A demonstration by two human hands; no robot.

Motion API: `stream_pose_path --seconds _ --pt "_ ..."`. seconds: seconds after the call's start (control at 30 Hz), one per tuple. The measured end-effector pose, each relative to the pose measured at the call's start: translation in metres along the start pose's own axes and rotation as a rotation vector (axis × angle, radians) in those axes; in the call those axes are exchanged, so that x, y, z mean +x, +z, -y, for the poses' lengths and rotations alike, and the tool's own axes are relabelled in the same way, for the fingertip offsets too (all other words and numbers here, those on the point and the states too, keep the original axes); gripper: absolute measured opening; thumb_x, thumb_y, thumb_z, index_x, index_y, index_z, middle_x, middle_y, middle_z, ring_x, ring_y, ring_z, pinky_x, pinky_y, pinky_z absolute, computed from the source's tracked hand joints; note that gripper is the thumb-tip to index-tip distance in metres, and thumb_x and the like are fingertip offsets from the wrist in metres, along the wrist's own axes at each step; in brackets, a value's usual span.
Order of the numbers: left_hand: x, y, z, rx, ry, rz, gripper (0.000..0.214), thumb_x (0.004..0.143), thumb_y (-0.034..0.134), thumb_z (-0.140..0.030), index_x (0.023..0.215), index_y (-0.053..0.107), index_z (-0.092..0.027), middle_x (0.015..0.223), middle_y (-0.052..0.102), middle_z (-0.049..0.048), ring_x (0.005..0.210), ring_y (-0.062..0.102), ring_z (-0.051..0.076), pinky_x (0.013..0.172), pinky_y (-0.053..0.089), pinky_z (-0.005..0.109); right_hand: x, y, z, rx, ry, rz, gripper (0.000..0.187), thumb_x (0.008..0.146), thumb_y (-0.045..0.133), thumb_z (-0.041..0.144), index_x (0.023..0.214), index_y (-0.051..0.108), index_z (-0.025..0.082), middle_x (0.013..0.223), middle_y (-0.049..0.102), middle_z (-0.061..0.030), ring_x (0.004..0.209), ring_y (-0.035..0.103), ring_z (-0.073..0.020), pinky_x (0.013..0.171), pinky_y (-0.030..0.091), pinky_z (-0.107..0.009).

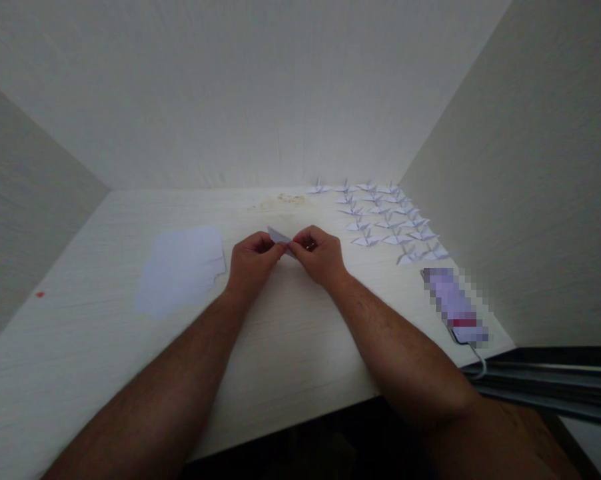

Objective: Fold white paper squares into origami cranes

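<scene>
A small piece of folded white paper (279, 236) is pinched between my two hands above the middle of the table. My left hand (254, 261) grips its left side, thumb and fingers pressed together. On the other side my right hand (320, 255) pinches the paper with thumb and forefinger. The fingertips of both hands nearly meet, and they hide the lower part of the paper. To the left of my left hand lies a stack of white paper sheets (183, 270). Several folded white paper cranes (365, 239) stand in rows to the right, beyond my right hand.
A phone (453, 303), its screen blurred out, lies at the right with a white cable (482, 365) running off the table edge. Walls (260, 93) enclose the white table (280, 373) at the back and sides. A small red spot (40, 294) marks the far left.
</scene>
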State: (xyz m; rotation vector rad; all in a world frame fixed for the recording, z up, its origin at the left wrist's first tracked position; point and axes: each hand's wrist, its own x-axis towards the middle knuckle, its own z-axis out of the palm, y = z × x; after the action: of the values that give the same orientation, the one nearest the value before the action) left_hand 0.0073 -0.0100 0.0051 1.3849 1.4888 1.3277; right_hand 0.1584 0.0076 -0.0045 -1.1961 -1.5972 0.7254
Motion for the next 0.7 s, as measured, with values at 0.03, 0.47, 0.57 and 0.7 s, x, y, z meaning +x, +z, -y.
stream_pose_path --seconds 0.03,0.47,0.57,0.7 --pt "-0.001 0.0001 -0.0024 0.027 -0.004 0.002 0.017 0.071 0.072 -0.025 0.06 0.062 -0.018 0.055 0.06 -0.0039 0.052 0.05 0.009 0.053 0.039 0.022 -0.0001 0.0001 -0.0008 -0.037 -0.023 -0.007 0.015 0.079 0.069 0.035 0.077 0.065 0.021 0.07 0.068 0.0017 0.062 0.059 -0.0111 0.064 0.049 -0.026" --pt "-0.004 0.0027 -0.0102 0.051 -0.057 0.019 0.016 0.074 0.069 -0.025 0.06 0.069 -0.017 0.055 0.067 0.0011 0.05 0.061 0.013 0.05 0.047 0.022 -0.0026 -0.0008 -0.0009 -0.295 -0.293 0.005 0.01 0.086 0.06 0.022 0.076 0.064 0.021 0.077 0.067 -0.0026 0.072 0.057 -0.0135 0.07 0.045 -0.028" --pt "-0.0036 0.0018 -0.0108 0.051 -0.07 0.044 0.016 0.073 0.069 -0.024 0.059 0.069 -0.016 0.054 0.067 0.0016 0.05 0.059 0.012 0.05 0.046 0.022 -0.0005 -0.0009 -0.0017 -0.22 -0.248 0.017 0.007 0.082 0.063 0.022 0.075 0.061 0.021 0.073 0.063 0.0 0.067 0.055 -0.0119 0.066 0.044 -0.026" --pt "-0.0028 0.0004 -0.0083 -0.024 -0.087 0.099 0.015 0.073 0.069 -0.026 0.063 0.07 -0.015 0.055 0.067 0.0022 0.049 0.058 0.012 0.05 0.046 0.022 0.0011 -0.0019 -0.0025 -0.141 -0.19 0.05 0.008 0.08 0.064 0.023 0.074 0.059 0.02 0.07 0.06 0.0018 0.063 0.053 -0.0107 0.062 0.043 -0.025"
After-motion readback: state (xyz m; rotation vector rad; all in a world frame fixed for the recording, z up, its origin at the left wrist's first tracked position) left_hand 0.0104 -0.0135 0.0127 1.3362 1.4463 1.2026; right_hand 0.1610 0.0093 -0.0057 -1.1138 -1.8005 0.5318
